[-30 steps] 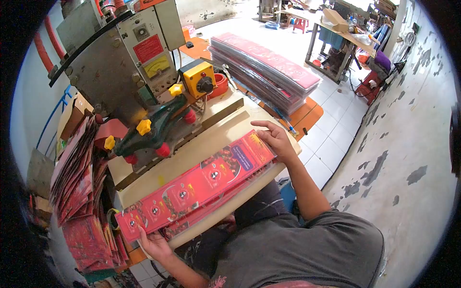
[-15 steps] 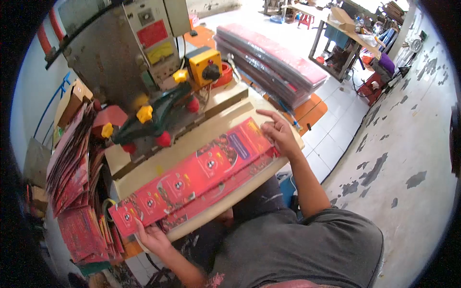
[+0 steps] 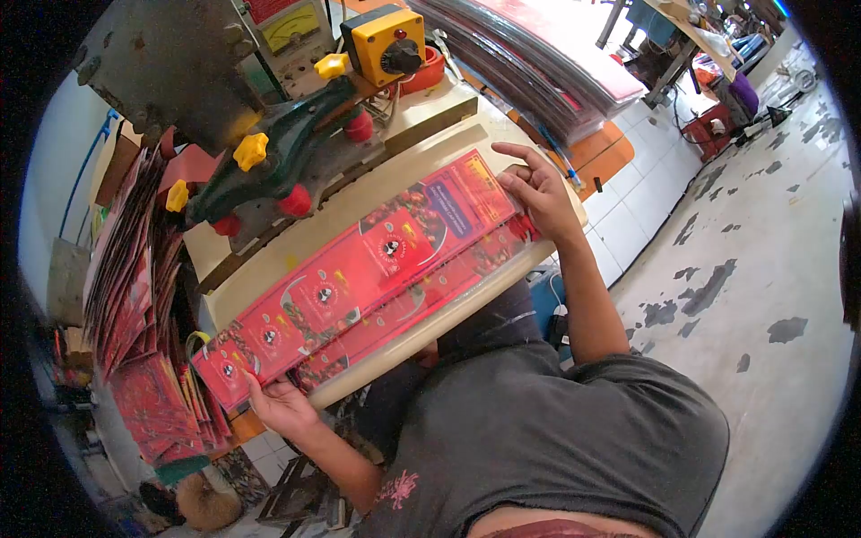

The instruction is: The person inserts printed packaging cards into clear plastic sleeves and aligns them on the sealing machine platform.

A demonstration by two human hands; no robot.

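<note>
A long red printed sheet lies slantwise over the cream work surface. My left hand grips its lower left end, thumb on top and the other fingers underneath. At the upper right end my right hand holds the sheet's corner, its index finger stretched out. Under the sheet's near edge shows another red printed sheet in clear plastic. Just beyond the sheet stands a machine with a dark green bracket, yellow knobs and red feet.
A yellow switch box sits on the machine. Behind it is a tall stack of plastic-covered sheets on an orange table. Many red folded pieces are piled at the left. A worn wall stands at the right.
The camera view has tilted downward, so the machine and stack sit higher in the picture. Both hands keep hold of the red sheet, which shows little movement over the work surface.
</note>
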